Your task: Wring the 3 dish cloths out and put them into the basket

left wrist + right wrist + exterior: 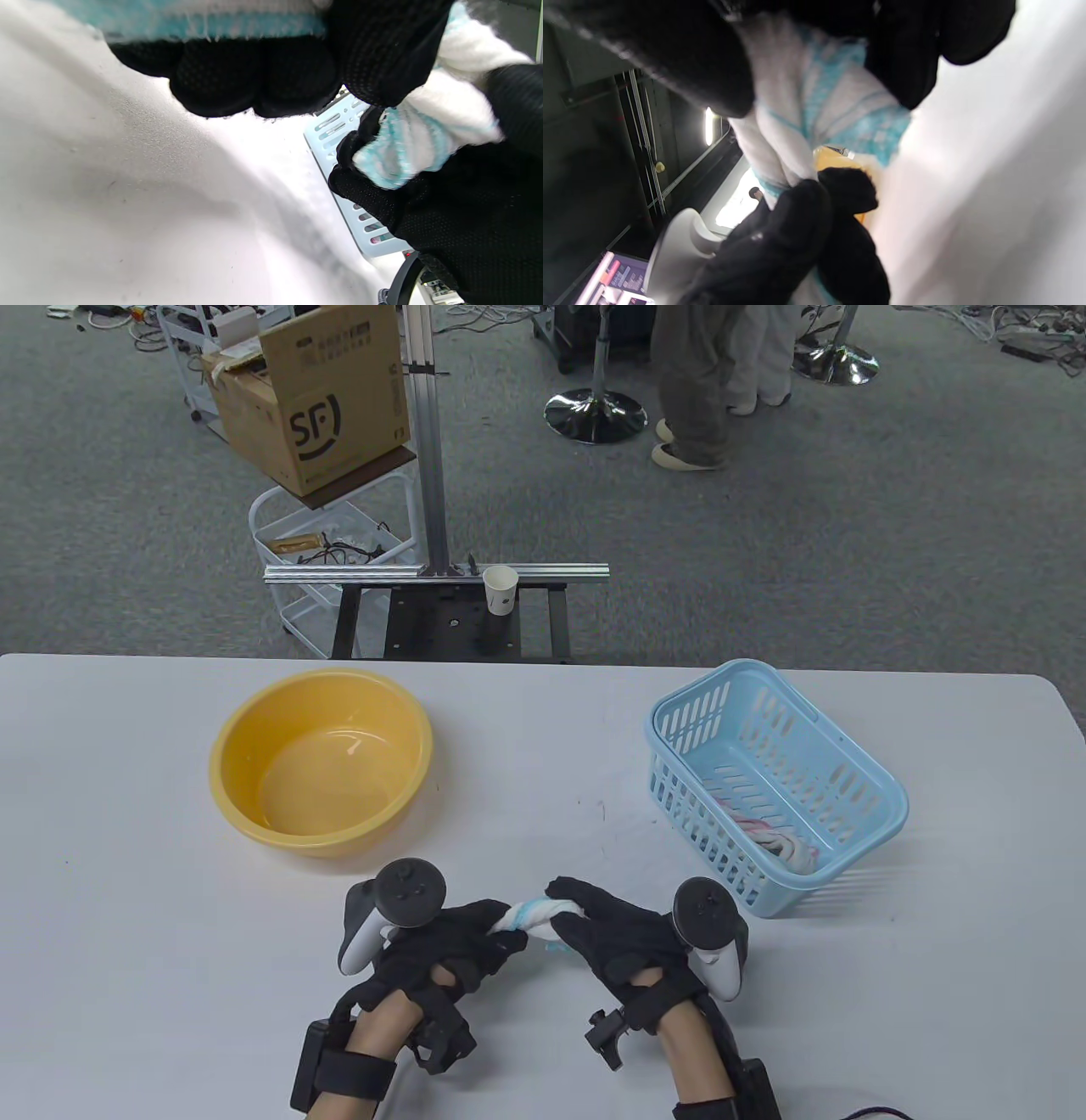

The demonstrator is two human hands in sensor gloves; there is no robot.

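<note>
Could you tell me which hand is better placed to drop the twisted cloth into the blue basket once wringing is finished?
Right. The right hand grips the cloth on the side nearer the basket; the left hand is nearer the yellow bowl.

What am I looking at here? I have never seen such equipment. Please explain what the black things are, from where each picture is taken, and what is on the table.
The black things are a person's two hands in sensor gloves, each with a tracker strapped on its back. The big picture looks down at the white table; the other two come from cameras on the wrists. The left hand and the right hand each grip one end of a twisted white and blue dish cloth, wringing it. On the table stand a yellow bowl and a light blue basket that already holds a cloth with pink stripes.
</note>
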